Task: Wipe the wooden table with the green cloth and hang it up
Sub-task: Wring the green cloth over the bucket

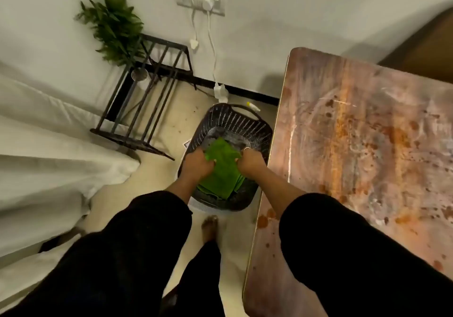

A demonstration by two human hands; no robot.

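A green cloth hangs between both my hands, held over a black perforated basket on the floor. My left hand grips the cloth's left edge and my right hand grips its right edge. More folded green cloth lies in the basket under the one I hold. The wooden table stands to the right of the basket, its top smeared with brown and orange stains and white streaks.
A black metal rack stands against the wall at the left, with a green plant on it. White bedding fills the left side. A wall socket has white cables hanging down. My bare foot is on the floor.
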